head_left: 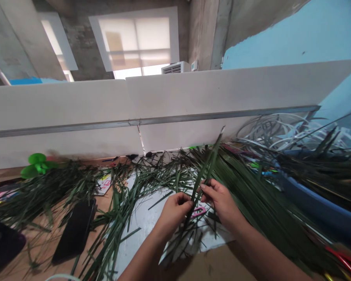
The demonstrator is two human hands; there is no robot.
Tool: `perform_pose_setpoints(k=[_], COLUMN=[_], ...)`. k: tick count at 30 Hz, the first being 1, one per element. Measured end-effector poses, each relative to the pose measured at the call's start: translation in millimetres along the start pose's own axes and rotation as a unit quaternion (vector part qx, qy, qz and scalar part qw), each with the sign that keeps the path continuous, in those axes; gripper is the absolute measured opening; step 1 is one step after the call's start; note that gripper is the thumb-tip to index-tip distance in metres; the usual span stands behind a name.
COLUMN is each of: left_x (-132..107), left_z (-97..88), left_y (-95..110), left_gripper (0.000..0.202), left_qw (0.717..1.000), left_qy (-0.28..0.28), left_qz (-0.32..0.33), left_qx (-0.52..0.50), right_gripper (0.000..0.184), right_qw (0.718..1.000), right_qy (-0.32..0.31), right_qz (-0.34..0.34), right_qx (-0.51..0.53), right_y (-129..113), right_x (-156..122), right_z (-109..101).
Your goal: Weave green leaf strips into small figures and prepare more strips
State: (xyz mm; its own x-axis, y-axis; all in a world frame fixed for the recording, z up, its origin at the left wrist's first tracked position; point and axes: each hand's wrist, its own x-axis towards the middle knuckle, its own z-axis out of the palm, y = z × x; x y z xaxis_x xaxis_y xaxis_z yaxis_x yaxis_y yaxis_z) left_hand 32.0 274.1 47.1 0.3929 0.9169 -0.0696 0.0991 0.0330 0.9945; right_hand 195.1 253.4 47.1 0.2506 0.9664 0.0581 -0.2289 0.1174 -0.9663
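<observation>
Between my hands is a long green leaf strip (203, 171), held at a slant with its upper end pointing up and right. My left hand (177, 208) pinches it on its lower part, thumb against curled fingers. Just right of that, my right hand (218, 195) grips the strip between thumb and fingertips. Under the hands lie a pink-handled tool (199, 211), partly covered, and several cut leaf scraps on a white sheet (143, 218). A broad pile of long green leaves (251, 191) reaches past my right forearm.
A blue tub (312, 199) full of dark leaves stands at the right, with coiled white strips (280, 128) behind it. A black phone (74, 230) and a green fan-shaped item (38, 166) are at the left among leaf clippings (61, 183). A white partition (175, 97) closes off the back.
</observation>
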Motion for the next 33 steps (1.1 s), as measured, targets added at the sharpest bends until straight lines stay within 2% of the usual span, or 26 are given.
perform_pose_setpoints(k=[4,8,12,18,22,33], left_x=[2.8,-0.2,-6.2,-0.3,5.7,-3.9], left_z=[2.5,6.6,10.0,9.7,6.7,10.2], left_y=[-7.8,-11.3,-8.8,-16.5,-22.7,-13.3], left_gripper=[0.009,0.011,0.008,0.003,0.009,0.012], left_qw=[0.999,0.988,0.976,0.982,0.988,0.982], left_qy=[0.019,0.089,0.126,0.123,0.104,0.094], left_qz=[0.03,0.089,0.11,0.088,0.073,0.098], left_qx=[0.002,0.087,0.142,0.115,0.092,0.127], right_gripper=[0.033,0.03,0.022,0.018,0.02,0.026], right_qw=[0.999,0.992,0.989,0.992,0.993,0.994], right_qy=[-0.016,-0.052,-0.047,-0.05,-0.056,-0.063], right_qz=[0.021,0.054,0.043,0.06,0.058,0.065], right_qx=[-0.039,-0.098,-0.13,-0.098,-0.088,-0.063], right_y=[1.8,8.8,15.4,20.2,20.5,28.1], right_x=[-1.8,-5.0,-5.4,-3.5,-2.8,-1.4], right_z=[3.0,8.5,10.2,7.8,8.0,7.9])
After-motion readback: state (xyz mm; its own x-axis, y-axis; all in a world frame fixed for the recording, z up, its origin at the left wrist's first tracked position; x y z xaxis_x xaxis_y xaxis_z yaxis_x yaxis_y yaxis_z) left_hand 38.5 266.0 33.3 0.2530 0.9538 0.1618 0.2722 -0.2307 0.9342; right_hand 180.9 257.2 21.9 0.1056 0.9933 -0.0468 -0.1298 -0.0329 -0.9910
